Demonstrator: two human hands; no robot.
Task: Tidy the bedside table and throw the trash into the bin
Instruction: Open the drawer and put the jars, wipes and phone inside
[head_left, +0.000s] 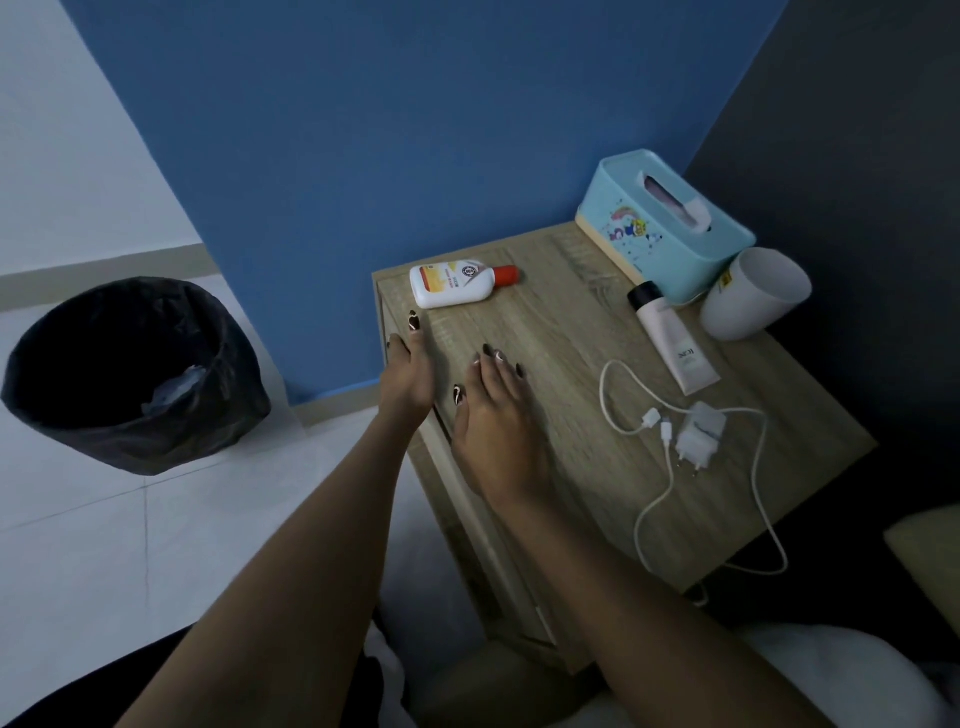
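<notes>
1. Both hands are seen at the left edge of the wood-grain table (597, 467). The left hand (408, 374) is held at the table's edge, fingers loosely extended, nothing held. The right hand (498, 436) is laid flat on the top, fingers spread, nothing held.
2. Task items located: a white lotion bottle (452, 285) with a red cap, lying on its side near the back left corner, just ahead of the left hand; a pale tube (672, 340) with a black cap, lying flat beside the tissue box (665, 223); a white cup (756, 293), tilted against the box; a white charger and cable (696, 431), loosely looped toward the front right.
3. The bin (130, 374) is on the floor to the left, well apart from the table, lined with a black bag; something pale and crumpled is visible inside.
4. No loose trash is discernible on the table top, so the trash step is judged largely done; straightening remains.
5. Judged step: the lotion bottle is to be stood up or aligned. A grip across its flat body is advised, since smooth plastic may slip.
6. Materials: matte laminate top; glossy teal plastic box; soft squeezable tube; limp cable, best coiled before being moved.
</notes>
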